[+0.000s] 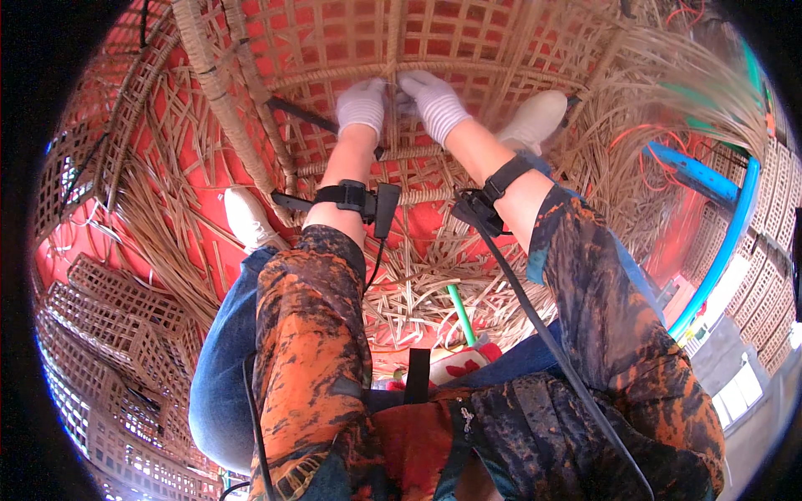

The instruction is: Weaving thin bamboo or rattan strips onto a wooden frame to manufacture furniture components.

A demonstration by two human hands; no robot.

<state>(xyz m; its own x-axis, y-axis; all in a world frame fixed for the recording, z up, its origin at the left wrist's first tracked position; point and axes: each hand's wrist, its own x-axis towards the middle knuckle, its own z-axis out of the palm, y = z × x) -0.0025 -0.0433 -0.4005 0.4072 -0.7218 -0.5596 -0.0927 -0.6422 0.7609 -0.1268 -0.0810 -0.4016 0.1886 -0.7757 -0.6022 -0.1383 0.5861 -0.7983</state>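
Observation:
A large woven rattan lattice panel [334, 37] with wrapped cane bars rises in front of me. Side by side, both hands are at its wrapped crossbar [476, 67], where an upright rib meets it. White knit gloves cover them. My left hand [362, 104] lies just left of the rib, its fingers bent together at the bar. Right of the rib, my right hand [432, 98] is closed with thumb and fingertips drawn together. Whatever the fingertips pinch is too small or hidden to make out. A thick wrapped cane pole [219, 100] slants down on the left.
Loose rattan strips [167, 242] litter the red floor, and a long bundle [685, 83] fans out at the right. More woven panels [117, 317] lie at the left. A blue curved tube [723, 259] stands at the right; a green stick [461, 313] lies between my legs.

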